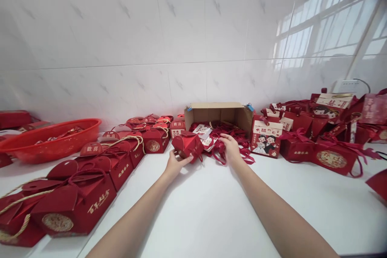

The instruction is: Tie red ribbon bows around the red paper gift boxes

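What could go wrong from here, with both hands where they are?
The dark-red fabric ribbons by the right hand lie in a loose tangle spilling from the brown cardboard carton, so pulling one might drag others out.
The small red paperboard box in the left hand could dent if squeezed too hard.
The upright red-and-cream box with a cartoon couple stands close to those ribbons; a snag might tip it.

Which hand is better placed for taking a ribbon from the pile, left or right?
Probably the right hand: its fingers are at the red ribbons, while the left hand is holding a red box.
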`<control>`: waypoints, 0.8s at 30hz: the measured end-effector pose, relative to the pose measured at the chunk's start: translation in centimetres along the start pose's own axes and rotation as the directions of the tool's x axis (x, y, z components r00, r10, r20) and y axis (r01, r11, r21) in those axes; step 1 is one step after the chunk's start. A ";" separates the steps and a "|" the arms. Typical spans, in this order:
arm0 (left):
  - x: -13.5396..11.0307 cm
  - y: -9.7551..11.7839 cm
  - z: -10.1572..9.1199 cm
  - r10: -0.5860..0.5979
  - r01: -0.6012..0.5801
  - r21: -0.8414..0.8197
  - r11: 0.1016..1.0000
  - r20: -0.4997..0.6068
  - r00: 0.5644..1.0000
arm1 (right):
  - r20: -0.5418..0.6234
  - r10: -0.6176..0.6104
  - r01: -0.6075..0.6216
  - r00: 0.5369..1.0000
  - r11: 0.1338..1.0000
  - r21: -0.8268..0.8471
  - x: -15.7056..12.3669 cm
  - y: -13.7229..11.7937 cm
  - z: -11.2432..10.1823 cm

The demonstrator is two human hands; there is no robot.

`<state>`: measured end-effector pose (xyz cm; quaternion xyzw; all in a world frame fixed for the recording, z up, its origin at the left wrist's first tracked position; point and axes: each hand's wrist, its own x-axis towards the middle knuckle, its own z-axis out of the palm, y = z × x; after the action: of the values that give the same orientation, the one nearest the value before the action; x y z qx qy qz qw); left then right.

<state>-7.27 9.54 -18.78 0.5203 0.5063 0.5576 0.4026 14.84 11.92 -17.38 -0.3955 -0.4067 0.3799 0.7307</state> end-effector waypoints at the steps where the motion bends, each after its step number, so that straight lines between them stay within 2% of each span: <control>1: -0.9 0.2 -0.5 -0.009 0.008 0.032 0.999 0.039 0.999 | 0.014 0.012 -0.013 1.000 0.997 0.072 0.5 -1.3 0.3; 5: -5.1 1.5 -2.5 -0.036 0.001 0.191 0.982 0.180 0.983 | 0.084 -0.001 -0.023 0.996 0.956 0.292 2.6 -7.5 1.7; 7: -7.3 2.7 -3.4 -0.048 -0.097 0.434 0.896 0.310 0.949 | 0.101 -0.034 -0.004 0.994 0.933 0.360 3.0 -10.4 2.2; 8: -8.4 3.6 -3.7 -0.097 -0.112 0.535 0.837 0.347 0.933 | 0.102 -0.056 0.012 0.993 0.922 0.387 2.9 -11.7 2.4; 10: -10.0 5.9 -4.3 -0.176 -0.144 0.680 0.719 0.378 0.909 | 0.107 -0.102 0.046 0.989 0.901 0.431 2.1 -13.7 2.7; 11: -10.5 7.3 -4.4 -0.177 -0.177 0.722 0.669 0.386 0.905 | 0.112 -0.135 0.071 0.984 0.889 0.451 1.4 -14.5 2.8; 12: -10.9 8.8 -4.4 -0.141 -0.214 0.742 0.635 0.383 0.913 | 0.141 -0.156 0.077 0.978 0.888 0.454 0.6 -15.2 2.9; 14: -11.1 11.5 -3.9 -0.005 -0.245 0.751 0.613 0.315 0.949 | 0.280 -0.193 0.066 0.941 0.912 0.405 -1.1 -16.1 3.0; 17: -10.6 14.0 -1.7 0.183 -0.235 0.695 0.680 0.150 0.972 | 0.468 -0.243 0.158 0.850 0.964 0.214 -3.2 -16.9 3.2; 18: -10.4 14.1 -0.8 0.178 -0.202 0.678 0.706 0.107 0.978 | 0.504 -0.253 0.216 0.826 0.967 0.132 -3.7 -17.0 3.2; 20: -10.0 13.4 1.0 0.057 -0.121 0.669 0.733 0.117 0.991 | 0.543 -0.255 0.319 0.800 0.947 -0.025 -4.4 -17.3 3.1; 22: -10.0 11.7 2.2 -0.084 -0.043 0.683 0.730 0.151 0.985 | 0.542 -0.269 0.386 0.796 0.916 -0.111 -4.7 -17.4 3.2; 24: -10.4 9.9 2.4 -0.122 -0.005 0.657 0.753 0.147 0.982 | 0.484 -0.328 0.428 0.812 0.897 -0.111 -4.5 -17.3 3.2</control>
<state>-2.78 -1.85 -11.01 0.6603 0.6467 0.2828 0.2567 14.28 1.95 -2.27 -0.2829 -0.6748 0.2615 0.6295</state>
